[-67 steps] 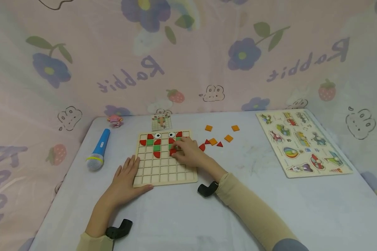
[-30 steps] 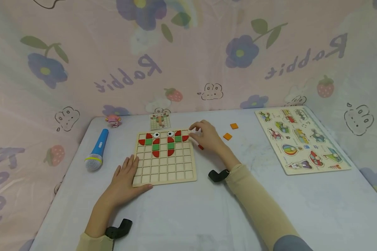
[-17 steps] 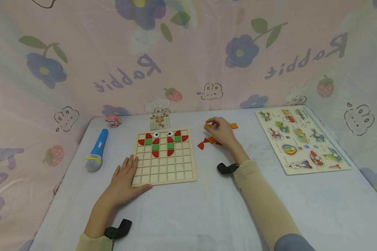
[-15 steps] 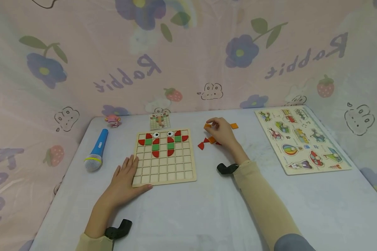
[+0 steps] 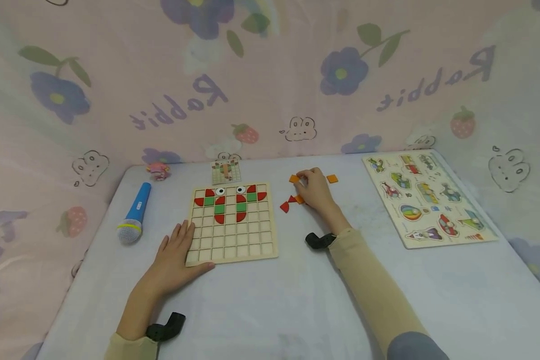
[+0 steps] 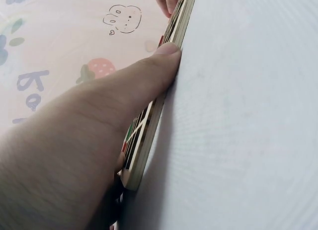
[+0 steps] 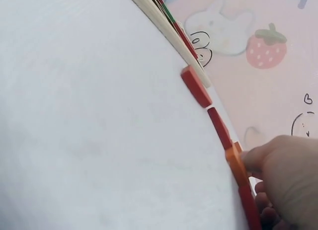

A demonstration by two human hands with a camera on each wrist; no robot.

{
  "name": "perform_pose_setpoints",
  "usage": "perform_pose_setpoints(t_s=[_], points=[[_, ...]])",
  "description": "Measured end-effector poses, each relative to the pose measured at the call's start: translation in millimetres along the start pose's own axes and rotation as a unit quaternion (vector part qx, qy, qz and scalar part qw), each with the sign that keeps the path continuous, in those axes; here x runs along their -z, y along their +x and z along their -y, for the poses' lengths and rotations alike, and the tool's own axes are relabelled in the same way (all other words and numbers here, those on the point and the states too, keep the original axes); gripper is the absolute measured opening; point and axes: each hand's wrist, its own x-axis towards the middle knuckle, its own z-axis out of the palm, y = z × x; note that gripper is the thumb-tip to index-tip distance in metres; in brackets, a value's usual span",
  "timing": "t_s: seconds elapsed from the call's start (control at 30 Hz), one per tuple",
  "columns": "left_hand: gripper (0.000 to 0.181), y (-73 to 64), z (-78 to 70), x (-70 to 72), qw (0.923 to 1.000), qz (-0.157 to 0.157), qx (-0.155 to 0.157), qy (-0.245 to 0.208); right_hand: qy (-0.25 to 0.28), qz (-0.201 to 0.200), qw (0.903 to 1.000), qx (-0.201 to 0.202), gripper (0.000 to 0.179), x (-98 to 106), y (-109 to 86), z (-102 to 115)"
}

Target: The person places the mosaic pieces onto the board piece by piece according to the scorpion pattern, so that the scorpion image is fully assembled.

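My left hand [image 5: 171, 257] rests on the left and near edges of a wooden grid board [image 5: 234, 245], fingers and thumb straight. In the left wrist view its thumb [image 6: 149, 71] lies along the board's edge. Red, green and eye tiles fill several cells in the board's far rows. Right of the board, my right hand [image 5: 317, 192] has curled fingertips at an orange square tile [image 5: 293, 178], pinching its right side. Under that hand lies another orange tile [image 5: 299, 199], partly covered. Beside it are a red triangle [image 5: 291, 199] and a red quarter-circle piece [image 5: 285, 207].
A further orange tile [image 5: 332, 178] lies right of my right hand. Behind the board sits a pattern card [image 5: 226, 171]. A toy microphone [image 5: 135, 212] and a pink figurine [image 5: 158, 171] are at left; a picture puzzle board [image 5: 427, 200] is at right.
My right hand has left the board's right side and moved right to the far-left orange tile. A red quarter-circle now sits at the pattern's right end. My left hand stays on the board.
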Motion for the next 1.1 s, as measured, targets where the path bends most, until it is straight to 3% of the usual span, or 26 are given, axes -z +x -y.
perform_pose_setpoints(t_s=[0.37,0.7,1.1], points=[[0.123,-1.4,8.1,-2.0,1.0000,0.002,0.005,0.001,0.002,0.000,1.0000,-0.009,0.035,-6.0,1.2,3.5],[0.123,2.0,0.9,1.2,1.0000,-0.001,-0.005,0.003,0.001,-0.012,0.9999,-0.006,0.033,-0.9,-0.5,1.1],[0.123,0.5,3.3,-0.8,1.0000,0.004,-0.003,-0.001,0.013,0.026,0.9995,0.015,0.031,1.1,-1.4,8.5]])
